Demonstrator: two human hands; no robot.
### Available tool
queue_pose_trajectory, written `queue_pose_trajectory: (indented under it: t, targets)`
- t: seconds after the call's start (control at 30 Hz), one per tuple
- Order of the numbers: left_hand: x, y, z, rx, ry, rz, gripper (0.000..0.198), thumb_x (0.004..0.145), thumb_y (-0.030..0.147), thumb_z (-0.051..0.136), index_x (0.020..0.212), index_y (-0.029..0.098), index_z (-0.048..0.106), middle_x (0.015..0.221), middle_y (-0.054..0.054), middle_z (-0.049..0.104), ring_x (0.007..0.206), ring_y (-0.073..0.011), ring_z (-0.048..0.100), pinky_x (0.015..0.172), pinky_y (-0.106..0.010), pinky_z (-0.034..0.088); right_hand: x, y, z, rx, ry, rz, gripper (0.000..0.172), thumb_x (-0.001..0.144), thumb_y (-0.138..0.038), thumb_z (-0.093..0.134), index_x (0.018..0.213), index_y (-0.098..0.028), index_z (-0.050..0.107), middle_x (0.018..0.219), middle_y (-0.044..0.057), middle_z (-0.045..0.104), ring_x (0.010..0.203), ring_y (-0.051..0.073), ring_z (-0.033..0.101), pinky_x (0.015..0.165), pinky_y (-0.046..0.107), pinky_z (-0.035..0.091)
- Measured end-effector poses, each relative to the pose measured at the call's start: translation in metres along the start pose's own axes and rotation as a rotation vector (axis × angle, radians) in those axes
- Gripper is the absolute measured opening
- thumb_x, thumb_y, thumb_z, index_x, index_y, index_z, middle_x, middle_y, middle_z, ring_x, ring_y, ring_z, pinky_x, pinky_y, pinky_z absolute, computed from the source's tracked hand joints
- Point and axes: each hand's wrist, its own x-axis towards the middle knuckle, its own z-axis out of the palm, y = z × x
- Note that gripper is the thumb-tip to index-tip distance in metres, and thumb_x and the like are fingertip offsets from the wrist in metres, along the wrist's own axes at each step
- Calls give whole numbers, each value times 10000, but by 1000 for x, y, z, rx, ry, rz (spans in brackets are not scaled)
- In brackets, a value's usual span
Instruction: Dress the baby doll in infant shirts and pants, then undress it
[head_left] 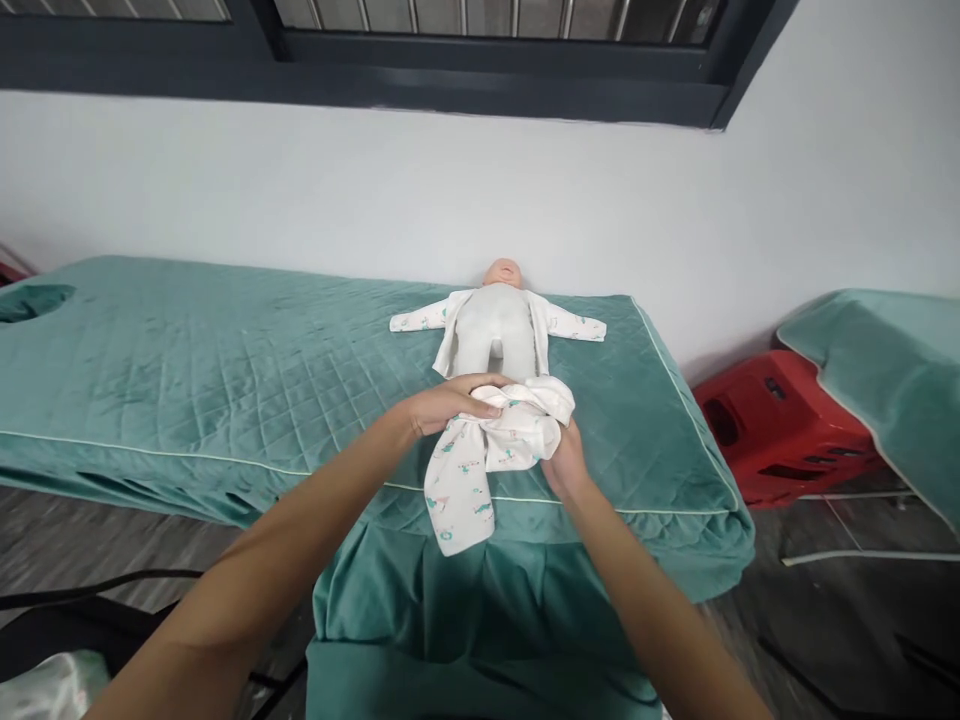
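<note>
A baby doll (495, 325) lies on its back on the green bed cover, head towards the wall. It wears a white printed baby top (574, 323), spread open at the front, its sleeves stretched out to both sides. Just below the doll's legs I hold a pair of white printed baby pants (517, 425). My left hand (454, 402) pinches the cloth from the left, thumb on top. Wrapped around the bunched right part is my right hand (564, 460), its fingers partly hidden by the fabric. One pant leg (457, 490) hangs down over the bed's front edge.
The quilted green bed (225, 370) stands against a white wall, under a dark window frame (487, 75). A red plastic stool (787, 425) stands on the floor at right, beside another green-covered surface (885, 370). Dark cables (97, 585) run at lower left.
</note>
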Motion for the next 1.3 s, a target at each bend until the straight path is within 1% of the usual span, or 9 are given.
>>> queue_pose_trajectory:
  t: [0.1, 0.2, 0.33, 0.53, 0.73, 0.87, 1.0, 1.17, 1.3]
  targets:
    - [6, -7, -3, -33, 77, 44, 562, 646, 339, 873, 1150, 174, 688, 1036, -57, 693, 870, -167, 653, 734, -248, 500, 1, -2, 4, 28, -118, 85, 561, 660, -383, 786, 1182, -235, 645, 1271, 80, 707, 1162, 290, 676, 1044, 445, 529]
    - [16, -5, -6, -18, 151, 86, 510, 661, 341, 861, 1111, 182, 682, 1011, -32, 684, 830, -146, 642, 715, -233, 484, 11, -3, 4, 21, -133, 109, 638, 542, -368, 878, 1127, -244, 658, 1255, 85, 715, 1151, 315, 679, 1066, 468, 514]
    - [30, 0, -11, 40, 296, 187, 503, 681, 370, 835, 1119, 197, 660, 1028, -20, 688, 844, -153, 640, 764, -249, 478, 30, 1, 0, 20, -52, 116, 502, 665, -480, 812, 1066, -228, 647, 1198, 86, 738, 1113, 300, 693, 1058, 473, 513]
    - [50, 7, -19, 316, 396, 342, 439, 774, 399, 740, 1132, 165, 638, 1131, -61, 675, 1032, -208, 620, 890, -295, 468, 50, 7, 6, -25, 13, 128, 507, 739, -516, 743, 1125, -206, 635, 1239, 94, 720, 1139, 290, 675, 1003, 443, 542]
    - [70, 4, -39, 536, 579, 443, 284, 804, 292, 671, 1064, 179, 655, 1060, -20, 683, 1010, -181, 604, 934, -284, 430, 79, 14, 13, -232, 122, -67, 413, 819, -459, 663, 1121, -178, 663, 1180, 72, 730, 1098, 242, 651, 983, 381, 517]
    - [75, -18, -58, 422, 646, 459, 150, 734, 230, 677, 862, 178, 619, 897, 8, 632, 854, -144, 568, 818, -249, 430, 86, 21, 10, -357, 115, -106, 327, 817, -353, 654, 1101, -192, 662, 1107, 44, 718, 1006, 212, 634, 914, 338, 515]
    - [76, -37, -75, 136, 599, 526, 217, 636, 184, 712, 747, 179, 526, 864, 19, 580, 811, -119, 534, 763, -222, 416, 83, 24, 8, -450, 110, -107, 288, 791, -264, 642, 1074, -211, 629, 1034, 23, 695, 923, 192, 611, 862, 319, 513]
    - [71, -43, -88, -138, 531, 443, 276, 582, 236, 756, 797, 184, 590, 768, 29, 580, 674, -106, 507, 633, -219, 387, 73, 18, 13, -681, 95, -411, 284, 834, -261, 649, 1117, -239, 626, 1138, 48, 649, 1066, 219, 592, 920, 364, 491]
    - [67, -43, -89, -222, 477, 431, 312, 571, 305, 778, 808, 184, 615, 675, 42, 559, 567, -88, 457, 540, -214, 324, 71, 6, 24, -865, -44, -722, 407, 857, -237, 658, 1255, -256, 574, 1304, 93, 592, 1239, 260, 544, 1036, 473, 445]
